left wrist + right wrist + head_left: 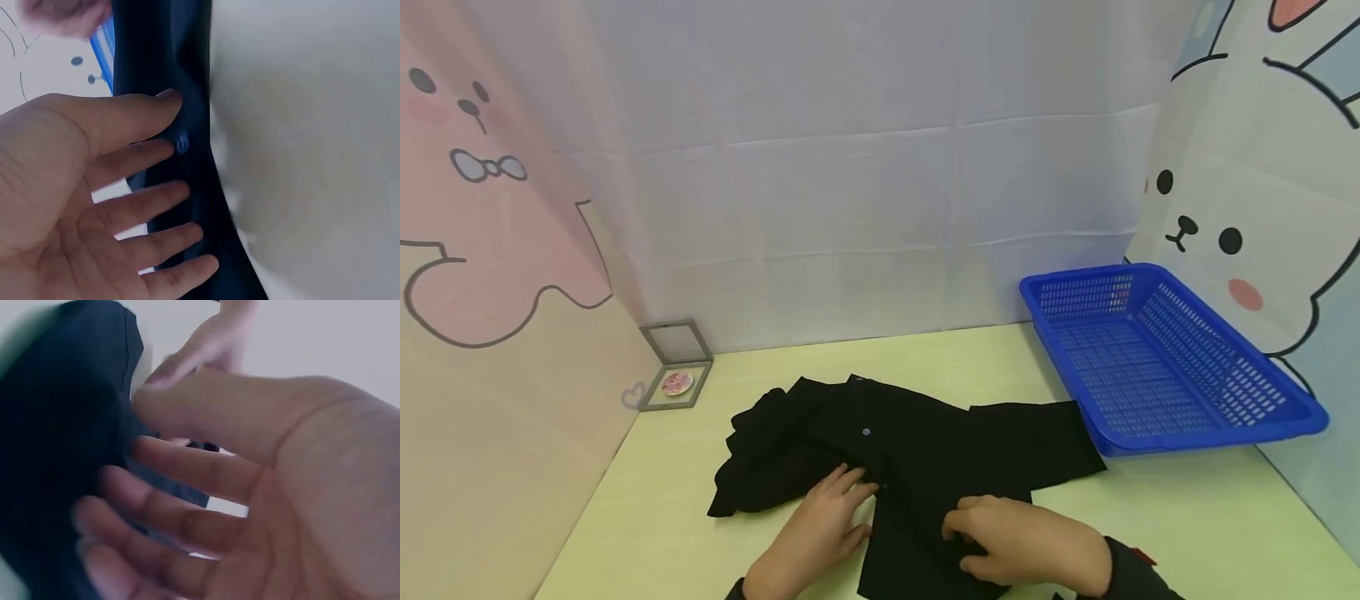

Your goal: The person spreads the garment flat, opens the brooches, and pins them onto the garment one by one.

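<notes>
A black short-sleeved shirt (pixel 925 442) lies on the pale yellow-green table, its left side bunched and its right sleeve spread flat. Small buttons show on its front, among them one button (pixel 867 432) near the top. My left hand (pixel 820 525) touches the shirt's front edge with spread, nearly straight fingers. In the left wrist view a button (pixel 182 142) sits just beyond those fingertips. Over the lower right part of the shirt is my right hand (pixel 1011 537), its fingers loosely bent. The right wrist view shows no cloth gripped between these fingers (pixel 169 512).
A blue plastic basket (pixel 1150 375) stands at the back right, close to the shirt's right sleeve. At the back left lies an opened grey-framed case (pixel 676 387) with a pink round item in it. Printed curtains (pixel 850 183) enclose the table's back and sides.
</notes>
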The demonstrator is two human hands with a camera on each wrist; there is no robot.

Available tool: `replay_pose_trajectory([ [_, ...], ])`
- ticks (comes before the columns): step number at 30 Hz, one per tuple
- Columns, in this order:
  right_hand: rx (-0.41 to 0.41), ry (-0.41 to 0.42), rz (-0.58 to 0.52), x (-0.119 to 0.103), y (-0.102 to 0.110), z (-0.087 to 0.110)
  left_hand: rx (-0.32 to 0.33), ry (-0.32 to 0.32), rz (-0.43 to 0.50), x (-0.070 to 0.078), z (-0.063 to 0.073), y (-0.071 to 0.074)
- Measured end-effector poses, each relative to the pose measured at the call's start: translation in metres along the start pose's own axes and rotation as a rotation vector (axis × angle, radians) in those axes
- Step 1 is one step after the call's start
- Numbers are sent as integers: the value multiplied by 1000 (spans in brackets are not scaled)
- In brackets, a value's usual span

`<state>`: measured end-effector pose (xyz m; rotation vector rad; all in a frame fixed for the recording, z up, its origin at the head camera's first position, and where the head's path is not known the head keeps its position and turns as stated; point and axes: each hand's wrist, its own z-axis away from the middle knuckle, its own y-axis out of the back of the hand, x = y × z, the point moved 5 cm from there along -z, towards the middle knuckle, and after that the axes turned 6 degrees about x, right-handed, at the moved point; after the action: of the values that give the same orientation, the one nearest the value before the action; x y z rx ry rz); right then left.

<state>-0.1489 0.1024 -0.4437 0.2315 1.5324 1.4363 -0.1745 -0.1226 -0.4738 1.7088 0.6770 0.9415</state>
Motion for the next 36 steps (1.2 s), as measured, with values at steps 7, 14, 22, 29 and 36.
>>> replay_pose_trajectory([
  [7, 44, 138, 80, -21, -13, -12, -20, -117, 5, 22, -1, -12],
  [14, 73, 225, 110, -31, -25, -22, 7, -96, 186, 33, -4, 3],
  [22, 148, 464, 225, -42, -43, -33, -62, -161, 319, 44, -1, 10],
  [29, 74, 371, 174, -35, -45, -45, 21, -43, 185, 28, 2, 10],
  [36, 92, 484, -118, -29, -8, -35, 45, 107, 88, 9, 7, 3],
])
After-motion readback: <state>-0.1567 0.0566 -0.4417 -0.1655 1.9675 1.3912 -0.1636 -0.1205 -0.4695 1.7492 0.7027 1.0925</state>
